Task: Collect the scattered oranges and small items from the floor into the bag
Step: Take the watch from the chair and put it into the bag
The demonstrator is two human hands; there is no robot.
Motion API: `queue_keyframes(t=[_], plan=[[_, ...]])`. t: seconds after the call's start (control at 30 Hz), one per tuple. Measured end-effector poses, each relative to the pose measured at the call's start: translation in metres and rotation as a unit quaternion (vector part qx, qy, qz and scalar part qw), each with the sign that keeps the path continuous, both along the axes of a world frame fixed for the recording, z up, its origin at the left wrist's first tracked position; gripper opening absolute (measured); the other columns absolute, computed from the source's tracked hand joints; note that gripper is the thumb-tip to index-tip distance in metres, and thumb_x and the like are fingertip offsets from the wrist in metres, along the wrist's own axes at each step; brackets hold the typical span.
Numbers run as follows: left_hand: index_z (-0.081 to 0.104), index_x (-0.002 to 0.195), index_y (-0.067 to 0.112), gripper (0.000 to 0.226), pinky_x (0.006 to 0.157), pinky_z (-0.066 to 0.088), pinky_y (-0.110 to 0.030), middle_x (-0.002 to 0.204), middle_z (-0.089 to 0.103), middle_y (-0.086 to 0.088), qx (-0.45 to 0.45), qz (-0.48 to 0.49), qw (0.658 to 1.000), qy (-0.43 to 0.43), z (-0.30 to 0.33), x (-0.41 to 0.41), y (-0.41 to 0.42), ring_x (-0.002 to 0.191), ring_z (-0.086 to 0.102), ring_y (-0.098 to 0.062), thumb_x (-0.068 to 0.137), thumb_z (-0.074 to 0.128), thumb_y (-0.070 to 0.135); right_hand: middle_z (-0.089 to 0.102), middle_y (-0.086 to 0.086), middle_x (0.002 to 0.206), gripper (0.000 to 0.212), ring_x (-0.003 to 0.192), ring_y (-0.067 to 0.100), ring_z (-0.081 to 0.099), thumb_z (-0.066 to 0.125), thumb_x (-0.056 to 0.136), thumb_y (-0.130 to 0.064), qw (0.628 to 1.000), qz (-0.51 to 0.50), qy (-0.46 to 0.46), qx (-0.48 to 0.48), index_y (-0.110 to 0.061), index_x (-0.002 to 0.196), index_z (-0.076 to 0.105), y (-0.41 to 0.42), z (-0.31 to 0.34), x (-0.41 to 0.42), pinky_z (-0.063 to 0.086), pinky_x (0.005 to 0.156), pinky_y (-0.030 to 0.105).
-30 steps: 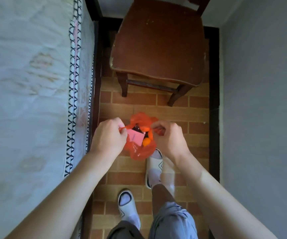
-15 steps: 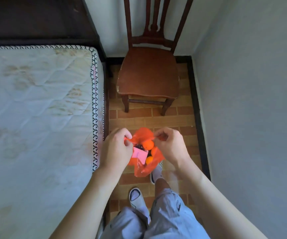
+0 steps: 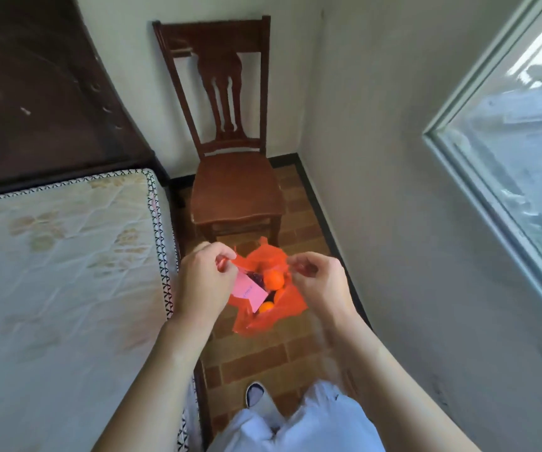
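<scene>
Bag [image 3: 287, 303] red, translucent, pinched open, holding oranges [image 3: 273, 278], pink card [image 3: 250, 291].

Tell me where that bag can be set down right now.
Free: the wooden chair seat, nothing on it; the mattress top on the left; and the brick floor between the bag and the person's feet. Crowded: the narrow floor strip under the chair, between bed and wall.

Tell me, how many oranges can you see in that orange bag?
2, perhaps more hidden. One orange sits high in the bag, near the right hand. Another orange peeks out lower, under the pink card beside the left hand.
</scene>
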State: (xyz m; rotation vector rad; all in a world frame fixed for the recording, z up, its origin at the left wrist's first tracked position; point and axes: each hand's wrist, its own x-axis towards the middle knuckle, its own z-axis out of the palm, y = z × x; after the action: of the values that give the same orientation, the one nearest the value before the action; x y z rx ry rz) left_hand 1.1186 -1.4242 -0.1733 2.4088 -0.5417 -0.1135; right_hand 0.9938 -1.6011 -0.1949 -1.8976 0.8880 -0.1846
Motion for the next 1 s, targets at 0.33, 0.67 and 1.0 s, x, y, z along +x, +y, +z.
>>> queue_keyframes(t=[0.33,0.67,1.0], plan=[[0.075,0.08,0.026,0.025,0.067,0.053,-0.026,0.084,0.066,0.011,0.007,-0.033,0.999,0.017,0.027,-0.084,-0.076,0.074,0.064,-0.011,0.077,0.068,0.002,0.074,-0.022,0.106,0.048,0.104,-0.006,0.066,0.064,0.078,-0.004,0.999,0.016,0.009,0.03,-0.036,0.111,0.076,-0.053,0.034,-0.093,0.052,0.085,0.013],[0.073,0.085,0.027,0.023,0.053,0.032,-0.01,0.091,0.063,0.007,0.113,-0.097,0.988,0.045,0.035,-0.187,-0.145,0.072,0.053,-0.007,0.087,0.062,0.006,0.072,-0.013,0.099,0.036,0.085,0.005,0.067,0.061,0.091,-0.001,0.996,0.02,0.082,-0.019,-0.026,0.109,0.08,-0.091,0.037,-0.203,0.046,0.065,0.005],[0.074,0.086,0.026,0.023,0.054,0.037,-0.009,0.082,0.065,0.008,0.129,-0.197,0.969,0.072,0.038,-0.255,-0.175,0.07,0.058,-0.007,0.086,0.061,0.007,0.077,-0.006,0.102,0.037,0.089,0.017,0.072,0.053,0.09,-0.007,0.984,-0.1,0.144,-0.036,-0.028,0.099,0.081,-0.11,0.029,-0.284,0.054,0.076,0.026]])
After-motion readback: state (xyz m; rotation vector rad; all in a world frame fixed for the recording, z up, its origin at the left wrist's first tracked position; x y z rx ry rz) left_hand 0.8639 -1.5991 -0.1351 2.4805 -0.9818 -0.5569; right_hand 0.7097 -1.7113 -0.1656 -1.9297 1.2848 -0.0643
